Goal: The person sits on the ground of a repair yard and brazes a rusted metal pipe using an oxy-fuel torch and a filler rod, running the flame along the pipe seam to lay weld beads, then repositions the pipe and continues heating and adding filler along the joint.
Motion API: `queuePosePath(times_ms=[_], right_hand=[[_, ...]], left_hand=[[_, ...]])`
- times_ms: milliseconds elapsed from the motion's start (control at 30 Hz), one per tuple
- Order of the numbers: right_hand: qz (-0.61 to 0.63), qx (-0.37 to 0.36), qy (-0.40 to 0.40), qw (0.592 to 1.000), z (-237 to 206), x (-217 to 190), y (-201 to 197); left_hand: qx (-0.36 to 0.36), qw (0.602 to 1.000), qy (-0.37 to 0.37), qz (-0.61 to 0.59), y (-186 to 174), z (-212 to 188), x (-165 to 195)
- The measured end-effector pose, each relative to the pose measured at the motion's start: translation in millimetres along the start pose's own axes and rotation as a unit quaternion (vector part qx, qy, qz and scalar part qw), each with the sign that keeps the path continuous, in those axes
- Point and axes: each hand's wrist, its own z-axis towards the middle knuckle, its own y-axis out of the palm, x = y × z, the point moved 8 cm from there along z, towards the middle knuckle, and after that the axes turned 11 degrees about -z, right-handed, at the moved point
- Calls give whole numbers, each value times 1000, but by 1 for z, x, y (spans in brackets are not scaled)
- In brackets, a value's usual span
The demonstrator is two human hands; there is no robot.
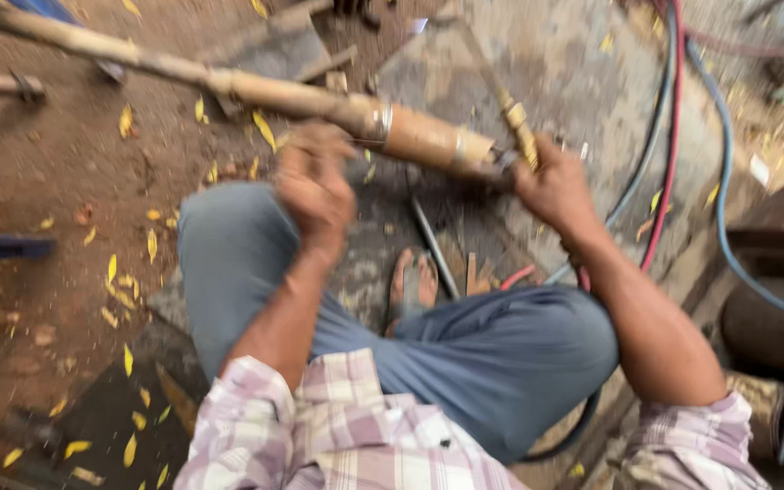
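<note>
A person squats on bare dirt strewn with yellow leaves. The left hand, blurred, rests against a long bamboo pole banded with metal rings. The right hand grips a brass torch at the pole's thick end. Red and blue hoses curve over the concrete slab beside the right arm.

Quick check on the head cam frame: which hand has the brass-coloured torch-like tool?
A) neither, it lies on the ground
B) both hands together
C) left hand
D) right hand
D: the right hand closes around the brass-coloured tool at the banded end of the long wooden pole, while the blurred left hand sits at the pole itself, further along.
</note>
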Motion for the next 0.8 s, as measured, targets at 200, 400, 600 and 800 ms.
queuePosePath(times_ms=[200,400,600,800], right_hand=[[-12,-161,80,984,-15,43,24],[-64,-187,22,980,-30,46,39],[-122,-233,39,964,-31,44,53],[-138,-227,4,964,-24,29,59]], left_hand=[[88,990,-21,-105,-47,-7,-16],[83,990,-106,-39,-52,-32,-37],[96,988,-113,-35,-49,-32,-41],[78,992,-99,8,-31,-23,-38]])
